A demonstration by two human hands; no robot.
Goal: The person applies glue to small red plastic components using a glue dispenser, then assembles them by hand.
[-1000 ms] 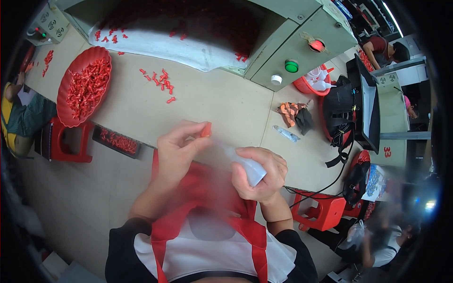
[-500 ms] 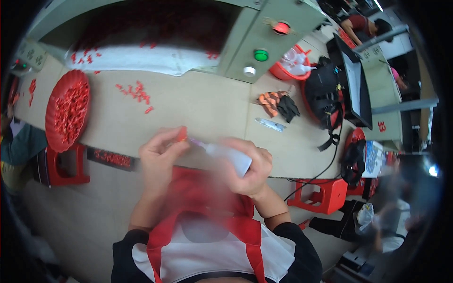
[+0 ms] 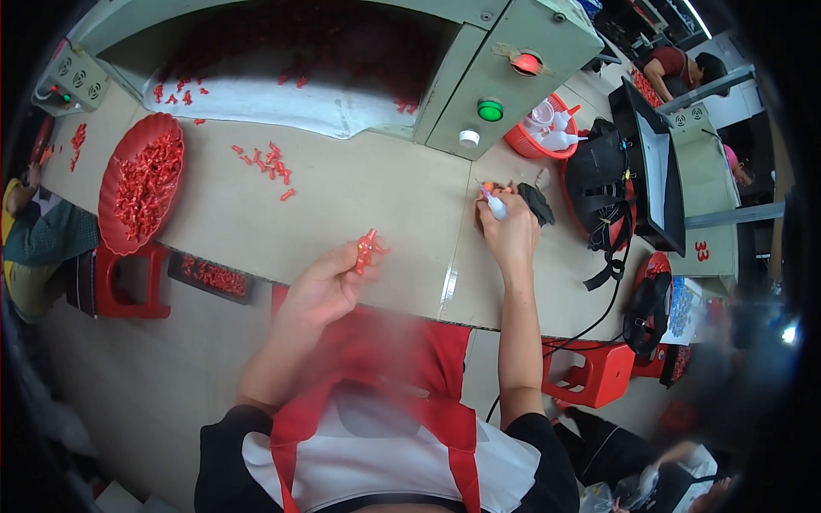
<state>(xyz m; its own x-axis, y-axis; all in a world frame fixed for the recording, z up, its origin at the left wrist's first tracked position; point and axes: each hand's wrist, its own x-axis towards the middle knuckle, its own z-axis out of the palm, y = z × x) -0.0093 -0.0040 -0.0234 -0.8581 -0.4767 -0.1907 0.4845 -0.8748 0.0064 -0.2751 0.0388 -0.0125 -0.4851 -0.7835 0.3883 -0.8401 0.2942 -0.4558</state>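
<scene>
Left hand (image 3: 327, 282): thumb and fingers pinch a small, glossy red figure (image 3: 367, 250), held over the near side of the pale, smooth-topped table (image 3: 359, 188). Right hand (image 3: 511, 229): fingers closed round a small white squeeze bottle with a purple tip (image 3: 496, 207), just beside a crumpled dark cloth (image 3: 537, 204). Loose red pieces (image 3: 287, 195) scattered farther back on the table; many more heaped in a red, scallop-edged bowl (image 3: 109, 188), far left. Beyond the right hand, a round red plastic basket (image 3: 523, 144) of white bottles (image 3: 558, 140).

The right hand (image 3: 511, 229) and white bottle (image 3: 497, 206) are now away from the left hand (image 3: 323, 286), near the black cloth (image 3: 539, 205). More of the red piece (image 3: 366, 250) shows.
</scene>
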